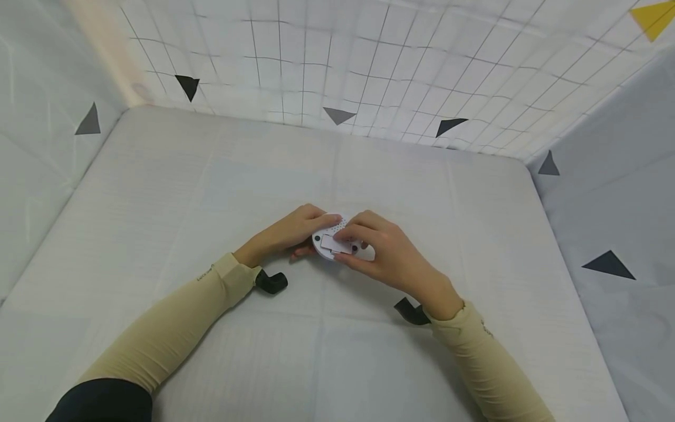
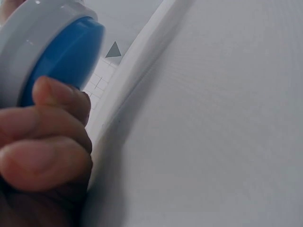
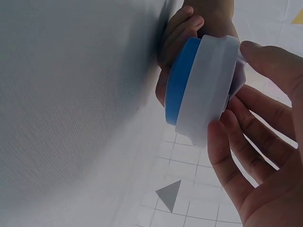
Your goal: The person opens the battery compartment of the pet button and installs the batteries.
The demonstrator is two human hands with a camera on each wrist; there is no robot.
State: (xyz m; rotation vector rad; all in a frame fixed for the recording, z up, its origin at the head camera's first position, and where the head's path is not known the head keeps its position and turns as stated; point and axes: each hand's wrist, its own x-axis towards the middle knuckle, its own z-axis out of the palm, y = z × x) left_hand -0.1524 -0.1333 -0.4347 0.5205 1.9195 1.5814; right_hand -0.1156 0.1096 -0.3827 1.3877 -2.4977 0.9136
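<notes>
A round white push button (image 1: pixel 341 225) with a blue dome (image 3: pixel 182 82) is held upside down over the table. Small speaker holes, dark round feet and a battery cover (image 1: pixel 332 243) show on its upturned underside. My left hand (image 1: pixel 295 230) grips the rim, thumb on the underside and curled fingers against the dome (image 2: pixel 71 54). With thumb and fingers, my right hand (image 1: pixel 392 252) pinches the battery cover, which tilts out from the base in the right wrist view. Other fingertips of that hand rest at the white casing (image 3: pixel 208 75).
A white cloth covers the table (image 1: pixel 237 363). Behind it stands a white wall with grid lines (image 1: pixel 295 53) and dark triangles, with pale side walls left and right. A black curved piece (image 1: pixel 271 283) sticks out from the left sleeve, and another (image 1: pixel 411 312) from the right.
</notes>
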